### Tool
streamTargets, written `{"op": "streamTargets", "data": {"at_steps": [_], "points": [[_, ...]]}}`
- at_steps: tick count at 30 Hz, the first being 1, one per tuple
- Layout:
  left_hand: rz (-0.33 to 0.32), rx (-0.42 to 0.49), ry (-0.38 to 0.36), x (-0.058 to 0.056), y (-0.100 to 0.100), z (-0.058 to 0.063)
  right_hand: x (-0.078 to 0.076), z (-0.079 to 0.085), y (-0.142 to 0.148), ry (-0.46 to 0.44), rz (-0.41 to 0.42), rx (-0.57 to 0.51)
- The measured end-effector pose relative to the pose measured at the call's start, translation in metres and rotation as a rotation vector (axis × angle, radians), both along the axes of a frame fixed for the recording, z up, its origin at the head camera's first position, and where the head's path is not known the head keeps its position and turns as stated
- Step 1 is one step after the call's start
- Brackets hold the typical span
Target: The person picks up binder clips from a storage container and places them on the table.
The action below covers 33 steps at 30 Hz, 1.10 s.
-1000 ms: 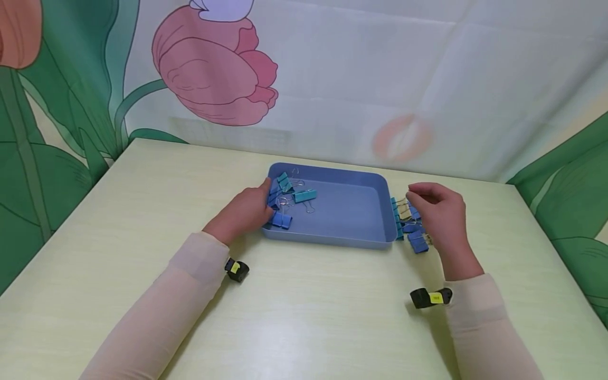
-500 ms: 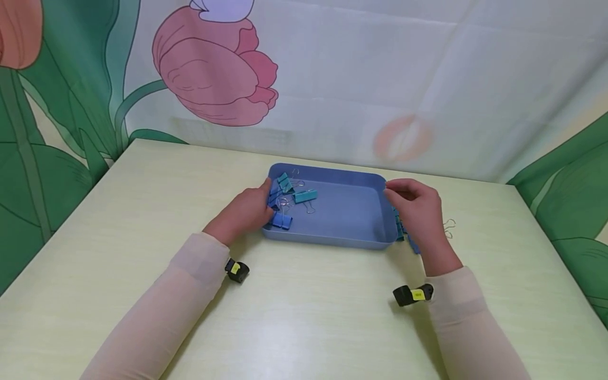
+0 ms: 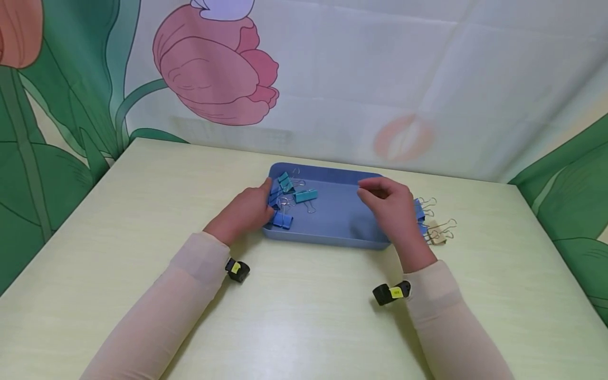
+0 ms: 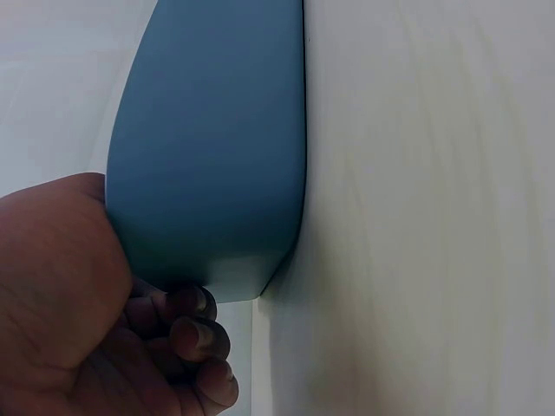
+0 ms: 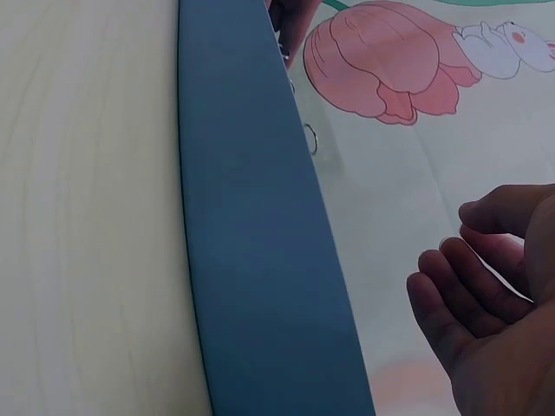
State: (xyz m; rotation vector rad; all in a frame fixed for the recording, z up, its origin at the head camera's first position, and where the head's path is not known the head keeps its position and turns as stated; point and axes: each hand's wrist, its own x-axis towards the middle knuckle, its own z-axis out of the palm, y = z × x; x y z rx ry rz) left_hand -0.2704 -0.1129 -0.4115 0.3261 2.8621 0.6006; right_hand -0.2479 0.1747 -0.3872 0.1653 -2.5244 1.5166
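My left hand (image 3: 242, 214) grips the left end of a blue tray (image 3: 332, 240); in the left wrist view its fingers curl at the tray's outer wall (image 4: 208, 139). Teal binder clips (image 3: 305, 196) and blue binder clips (image 3: 283, 220) lie at the tray's left end, near that hand. Over the tray's right part hovers my right hand (image 3: 391, 211), thumb and forefinger close together. In the right wrist view this hand (image 5: 494, 295) has loosely bent fingers, with nothing visible between them. It hides part of the tray's right wall.
Just outside the tray's right end lie blue binder clips (image 3: 419, 209) and a beige binder clip (image 3: 436, 234), partly covered by my right hand and wrist. The pale table (image 3: 294, 316) meets a printed cloth (image 3: 332, 95) at the back.
My right hand has moved left, from above the clips outside the tray to over the tray's right part. More of the beige clip shows. The left hand and tray have stayed put.
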Motion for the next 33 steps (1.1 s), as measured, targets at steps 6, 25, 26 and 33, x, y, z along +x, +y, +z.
{"op": "streamTargets", "data": {"at_steps": [6, 25, 26, 33], "points": [[-0.007, 0.007, 0.009, -0.001, -0.001, 0.0, -0.002, 0.002, -0.014, -0.013, 0.038, -0.006], [-0.014, 0.001, 0.011, 0.0, -0.001, 0.001, -0.002, -0.002, -0.043, -0.009, 0.101, -0.014], [-0.014, 0.001, 0.01, -0.001, -0.001, 0.001, -0.002, -0.003, -0.045, -0.011, 0.104, -0.013], [-0.014, 0.0, -0.002, -0.001, -0.002, 0.001, -0.004, -0.008, -0.057, -0.049, 0.136, 0.0]]}}
